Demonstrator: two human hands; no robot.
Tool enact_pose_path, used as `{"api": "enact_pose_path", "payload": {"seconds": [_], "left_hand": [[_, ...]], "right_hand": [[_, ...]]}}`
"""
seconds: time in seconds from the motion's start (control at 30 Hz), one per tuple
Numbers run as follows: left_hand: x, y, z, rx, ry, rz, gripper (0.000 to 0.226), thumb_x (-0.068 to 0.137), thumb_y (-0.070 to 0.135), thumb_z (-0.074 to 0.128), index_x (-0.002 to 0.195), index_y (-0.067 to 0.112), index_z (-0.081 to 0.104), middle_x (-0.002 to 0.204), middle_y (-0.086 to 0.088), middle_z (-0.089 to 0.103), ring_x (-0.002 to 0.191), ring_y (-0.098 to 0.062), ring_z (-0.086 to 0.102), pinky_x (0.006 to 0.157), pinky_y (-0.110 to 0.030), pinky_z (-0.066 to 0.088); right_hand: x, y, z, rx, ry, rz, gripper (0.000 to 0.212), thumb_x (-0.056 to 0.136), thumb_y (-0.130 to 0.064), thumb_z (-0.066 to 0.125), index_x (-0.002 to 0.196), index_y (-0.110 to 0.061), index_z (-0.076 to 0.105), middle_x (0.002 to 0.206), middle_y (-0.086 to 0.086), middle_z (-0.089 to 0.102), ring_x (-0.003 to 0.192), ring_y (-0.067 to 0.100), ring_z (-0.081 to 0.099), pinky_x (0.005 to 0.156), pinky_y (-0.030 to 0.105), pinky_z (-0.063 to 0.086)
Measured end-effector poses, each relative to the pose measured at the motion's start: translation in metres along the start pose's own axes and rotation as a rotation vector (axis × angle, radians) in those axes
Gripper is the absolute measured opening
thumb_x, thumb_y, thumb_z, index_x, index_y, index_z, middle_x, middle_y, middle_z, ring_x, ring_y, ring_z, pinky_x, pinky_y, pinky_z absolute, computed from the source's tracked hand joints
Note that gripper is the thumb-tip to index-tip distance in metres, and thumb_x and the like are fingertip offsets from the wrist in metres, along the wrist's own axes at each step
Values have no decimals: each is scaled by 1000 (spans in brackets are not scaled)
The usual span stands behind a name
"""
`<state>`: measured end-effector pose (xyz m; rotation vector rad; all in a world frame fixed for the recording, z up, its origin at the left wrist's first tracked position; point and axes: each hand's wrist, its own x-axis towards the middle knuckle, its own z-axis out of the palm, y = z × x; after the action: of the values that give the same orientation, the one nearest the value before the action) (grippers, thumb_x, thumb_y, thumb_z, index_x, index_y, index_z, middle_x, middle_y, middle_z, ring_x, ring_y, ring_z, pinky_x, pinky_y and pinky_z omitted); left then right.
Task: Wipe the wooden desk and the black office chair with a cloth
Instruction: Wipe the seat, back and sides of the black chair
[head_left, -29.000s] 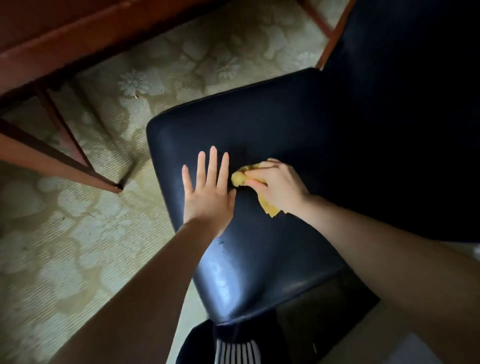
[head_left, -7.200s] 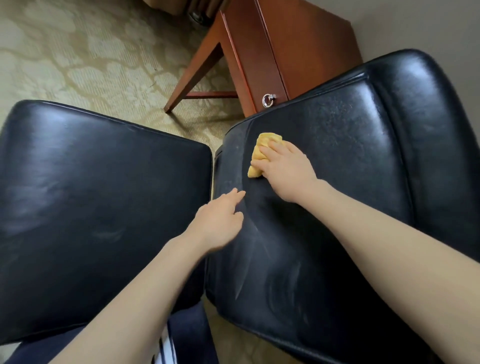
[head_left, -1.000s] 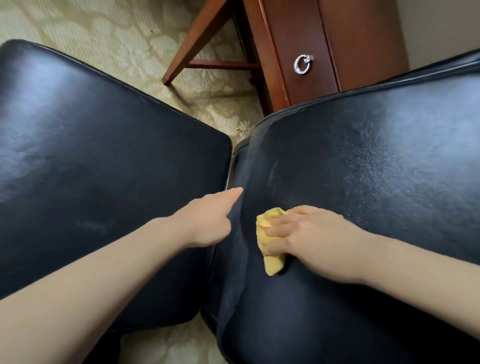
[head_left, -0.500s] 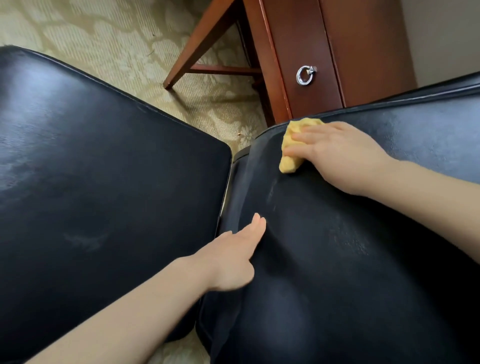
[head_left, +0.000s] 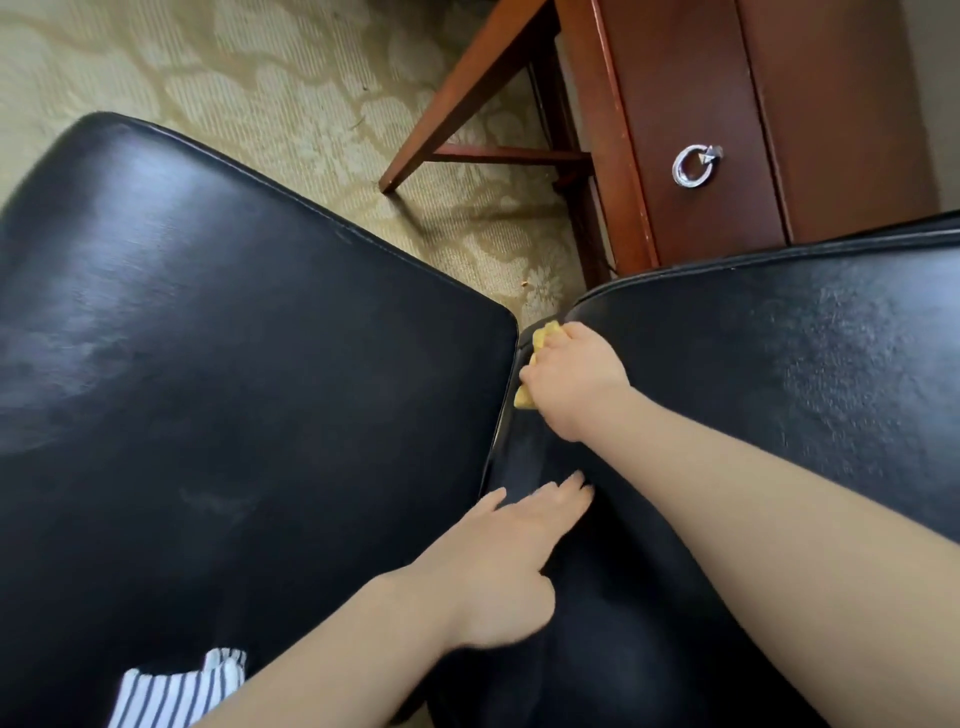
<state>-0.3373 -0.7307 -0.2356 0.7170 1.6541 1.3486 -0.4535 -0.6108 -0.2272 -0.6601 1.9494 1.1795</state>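
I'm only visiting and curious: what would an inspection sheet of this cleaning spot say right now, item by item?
Surface: black office chair, two shiny padded panels with faint smears.
Job's things: yellow cloth, bunched, pressed on one panel's edge by the gap between the two; wooden desk behind, its drawer with a ring pull.
Clutter: small speck on the carpet; striped fabric at the bottom edge.
Hands: right hand grips the cloth; left hand rests on the chair, fingers straight.
Cables: nothing seen.
Surroundings: patterned carpet under the chair and desk.
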Motion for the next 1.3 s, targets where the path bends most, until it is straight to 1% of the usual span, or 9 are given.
{"api": "enact_pose_path", "payload": {"seconds": [0.13, 0.23, 0.3, 0.47, 0.63, 0.7, 0.9, 1.1, 1.3], "left_hand": [[-12, -14, 0, 90, 171, -81, 67, 86, 0, 34, 145, 31, 32, 153, 11, 29, 143, -3, 10, 118, -28, 5], [-25, -19, 5, 81, 282, -162, 59, 83, -2, 35, 130, 30, 53, 134, 6, 54, 130, -13, 42, 105, -24, 30], [-30, -17, 10, 60, 334, -217, 58, 82, -2, 36, 126, 31, 57, 127, 7, 59, 117, -15, 51, 96, -23, 37], [-29, 5, 27, -23, 360, -203, 53, 90, 9, 38, 139, 31, 42, 143, 10, 45, 129, -15, 42, 104, -24, 33], [-17, 28, 34, -61, 237, -109, 57, 97, 33, 40, 149, 32, 19, 156, 20, 12, 141, -15, 25, 114, -27, 21], [-14, 34, 36, -53, 159, -98, 59, 98, 40, 36, 150, 33, 9, 157, 18, 4, 145, -14, 13, 117, -30, 13], [-8, 26, 31, -10, 33, -49, 60, 100, 38, 30, 148, 40, -6, 154, 24, -11, 140, 5, 1, 111, -21, -5], [-10, 18, 39, 16, 38, 44, 62, 100, 40, 27, 148, 39, -12, 153, 25, -15, 138, 12, -9, 117, -26, -4], [-3, 13, 39, -5, 12, 63, 59, 101, 38, 24, 148, 36, -11, 154, 22, -17, 141, 6, -9, 117, -31, -8]], "right_hand": [[-26, -37, 9, 72, -62, -141, 36, 93, -34, 50, 127, -23, 51, 131, 2, 52, 124, 23, 43, 101, 34, 29], [-58, -46, 12, 173, -40, -245, 27, 94, -26, 48, 120, -29, 53, 122, -2, 56, 115, 21, 49, 98, 33, 36], [-84, -44, 12, 257, -26, -283, 30, 95, -21, 47, 122, -33, 51, 120, -3, 57, 114, 21, 51, 99, 36, 39], [-145, -18, 10, 363, 87, -295, 28, 99, -18, 40, 118, -38, 47, 116, -9, 56, 106, 19, 54, 92, 37, 44], [-179, 37, 10, 326, 186, -190, 24, 101, -24, 36, 118, -39, 45, 119, -21, 49, 111, 5, 46, 91, 22, 34], [-178, 47, 12, 314, 200, -144, 24, 101, -24, 35, 116, -42, 42, 120, -22, 46, 113, 3, 44, 85, 19, 27], [-122, 65, 11, 217, 289, 29, 25, 100, -21, 35, 117, -36, 46, 121, -15, 47, 120, 11, 42, 90, 25, 30], [-39, 53, 3, 53, 99, 40, 35, 96, -19, 46, 130, -27, 46, 131, -3, 50, 127, 19, 40, 100, 32, 32], [16, 13, 6, -20, -182, -1, 31, 95, -22, 46, 125, -21, 54, 129, 4, 52, 123, 24, 44, 100, 31, 29]]}}
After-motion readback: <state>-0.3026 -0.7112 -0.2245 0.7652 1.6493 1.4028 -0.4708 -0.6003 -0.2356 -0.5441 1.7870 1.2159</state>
